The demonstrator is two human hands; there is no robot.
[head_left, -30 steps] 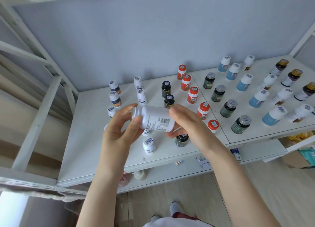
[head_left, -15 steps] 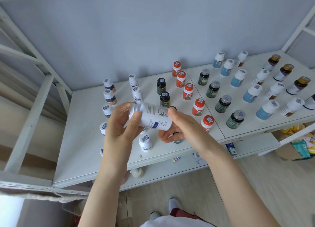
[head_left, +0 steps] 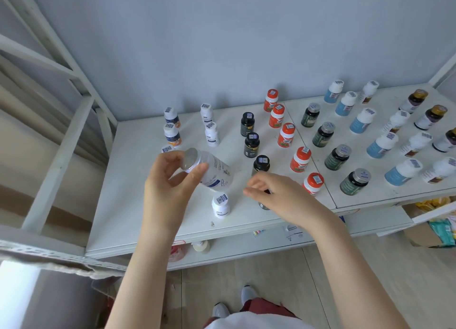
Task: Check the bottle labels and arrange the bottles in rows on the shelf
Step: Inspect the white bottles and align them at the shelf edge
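White shelf | left hand grips tilted white bottle by one end | right hand loose, holding nothing | risk: single-handed hold slips, topples upright bottle beneath

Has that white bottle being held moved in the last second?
Yes. The white bottle has swung left, uncovering the third black bottle on the shelf; only the left hand holds it.

A white bottle with a blue-printed label is tilted in the left hand, above the near left part of the shelf. Just nearer, a second white bottle stands upright. To the right, black bottles, orange-capped bottles, dark green bottles and blue bottles stand in near-to-far rows.
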